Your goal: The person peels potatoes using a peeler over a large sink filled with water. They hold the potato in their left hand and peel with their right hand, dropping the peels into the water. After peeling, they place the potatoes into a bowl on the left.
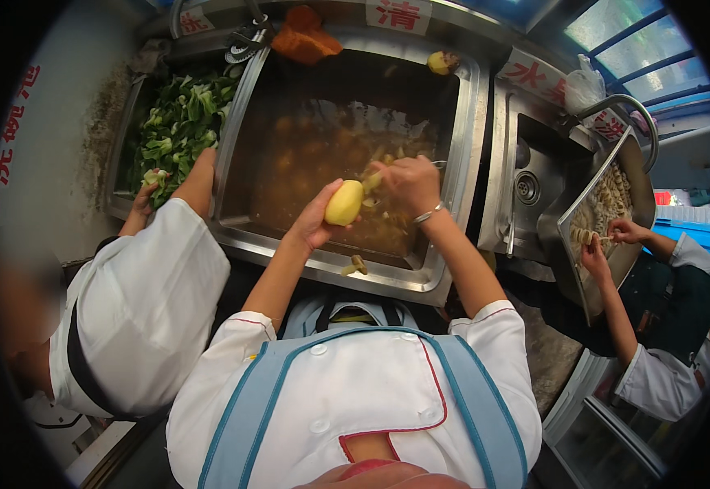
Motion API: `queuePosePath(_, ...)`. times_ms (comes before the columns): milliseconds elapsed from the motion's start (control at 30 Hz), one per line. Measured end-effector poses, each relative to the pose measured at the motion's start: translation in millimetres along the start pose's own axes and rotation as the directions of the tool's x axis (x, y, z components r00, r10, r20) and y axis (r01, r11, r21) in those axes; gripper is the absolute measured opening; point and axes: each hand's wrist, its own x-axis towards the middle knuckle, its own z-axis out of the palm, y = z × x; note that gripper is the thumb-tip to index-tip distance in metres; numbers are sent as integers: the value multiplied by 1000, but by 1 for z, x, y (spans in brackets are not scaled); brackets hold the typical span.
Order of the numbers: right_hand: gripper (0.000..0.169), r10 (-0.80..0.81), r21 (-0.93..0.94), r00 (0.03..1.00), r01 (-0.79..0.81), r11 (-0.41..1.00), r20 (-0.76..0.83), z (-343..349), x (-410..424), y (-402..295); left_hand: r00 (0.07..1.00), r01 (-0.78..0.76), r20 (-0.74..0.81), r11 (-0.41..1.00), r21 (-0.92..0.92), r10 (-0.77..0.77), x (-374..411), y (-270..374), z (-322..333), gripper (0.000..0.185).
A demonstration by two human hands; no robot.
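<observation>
A peeled yellow potato (344, 203) rests in the fingers of my left hand (317, 215), above a steel sink (339, 261). My right hand (408, 183) is just right of it, curled around what looks like a peeler; a thin metal loop (438, 164) sticks out beyond the fingers, while the blade is hidden or blurred. Strips of potato peel (372, 178) hang between the hands. Murky brown water (306, 165) fills the sink, with blurred round shapes under the surface and more peelings below my right hand. A scrap of peel (355, 266) shows at the near rim.
A partly peeled potato (442, 62) and an orange cloth (306, 36) lie on the far rim. At left, a co-worker's hands (144, 195) handle leafy greens (177, 122) in another basin. On the right, another person's hands (605, 244) work over a steel tub (636, 183) beside a small sink (526, 159).
</observation>
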Motion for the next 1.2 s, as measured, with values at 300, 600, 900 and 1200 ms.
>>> queuePosePath(300,32,424,-239,541,-380,894,726,32,-58,30,977,23,212,981,-193,18,-16,11,-43,46)
queuePosePath(600,70,202,111,484,-543,832,852,48,-127,-57,988,-113,-132,954,-279,79,-35,-20,-118,42)
queuePosePath(900,28,725,-331,315,-731,597,613,151,-128,36,984,-125,-161,936,-329,75,-43,-27,-120,44)
queuePosePath(1200,23,531,-422,403,-332,844,746,159,-102,14,976,-135,-165,990,35,139,-17,-11,-110,52)
